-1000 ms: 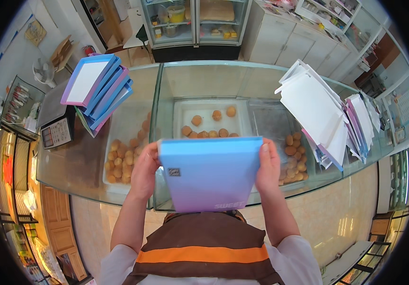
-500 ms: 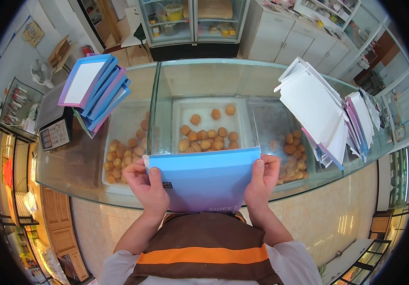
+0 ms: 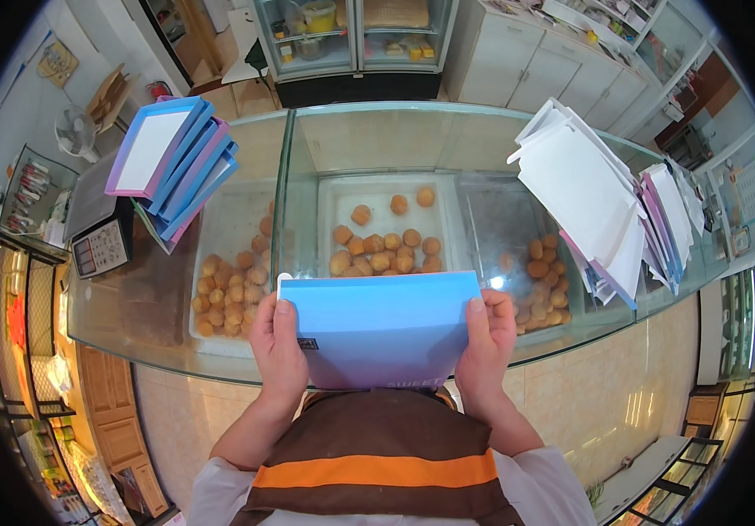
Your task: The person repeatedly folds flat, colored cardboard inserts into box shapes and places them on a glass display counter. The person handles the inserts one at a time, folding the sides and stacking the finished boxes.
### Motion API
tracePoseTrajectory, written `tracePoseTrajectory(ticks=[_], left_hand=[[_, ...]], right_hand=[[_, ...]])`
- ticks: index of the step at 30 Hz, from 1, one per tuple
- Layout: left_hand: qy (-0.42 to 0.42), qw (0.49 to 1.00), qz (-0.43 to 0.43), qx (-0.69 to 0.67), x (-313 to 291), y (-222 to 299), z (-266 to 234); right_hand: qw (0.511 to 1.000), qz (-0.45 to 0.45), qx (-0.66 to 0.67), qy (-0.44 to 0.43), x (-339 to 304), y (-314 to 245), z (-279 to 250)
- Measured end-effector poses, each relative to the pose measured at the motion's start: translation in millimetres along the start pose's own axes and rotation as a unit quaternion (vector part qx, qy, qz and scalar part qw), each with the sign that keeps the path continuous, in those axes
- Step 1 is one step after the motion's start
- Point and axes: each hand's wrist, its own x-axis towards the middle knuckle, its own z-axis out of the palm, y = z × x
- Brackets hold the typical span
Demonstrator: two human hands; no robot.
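Observation:
A blue cardboard box piece (image 3: pixel 382 333), fading to purple at its lower edge, is held up between my hands over the front of the glass counter. My left hand (image 3: pixel 278 355) grips its left edge, thumb on the face toward me. On the right edge my right hand (image 3: pixel 486 351) has the same grip, thumb in front. A small white flap shows at the top left corner. The fingers behind the card are partly hidden. To the left, folded blue and purple box trays (image 3: pixel 167 162) stand in a leaning stack. Flat white-backed box cards (image 3: pixel 581 188) are piled at the right.
Under the glass counter top (image 3: pixel 395 110), round brown pastries (image 3: pixel 377 245) lie in white trays, with more at left and right. A scale (image 3: pixel 101 248) sits on the counter's left end. Beyond stand a glass-door fridge (image 3: pixel 358 39) and white cabinets (image 3: pixel 527 66).
My left hand has shifted slightly right and upright along the card's edge, and the white corner flap now looks smaller and rounder. The card stays in both hands, its top edge slightly higher.

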Motion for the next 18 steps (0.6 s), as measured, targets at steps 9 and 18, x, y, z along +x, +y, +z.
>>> tracePoseTrajectory(ticks=[9,18], left_hand=[[0.104,0.989,0.065,-0.081,2,7,30],[-0.01,0.992,-0.045,-0.116,2,-9,-3]], right_hand=[[0.998,0.006,0.041,0.05,2,-8,14],[0.996,0.075,0.037,-0.005,-1,-13,-2]])
